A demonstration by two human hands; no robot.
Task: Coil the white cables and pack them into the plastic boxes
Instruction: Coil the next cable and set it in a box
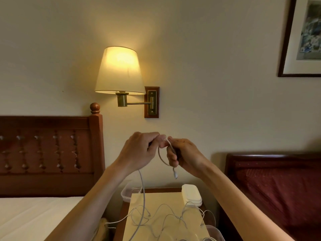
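Bedroom: wooden headboard (50,153), lit wall lamp (119,72).
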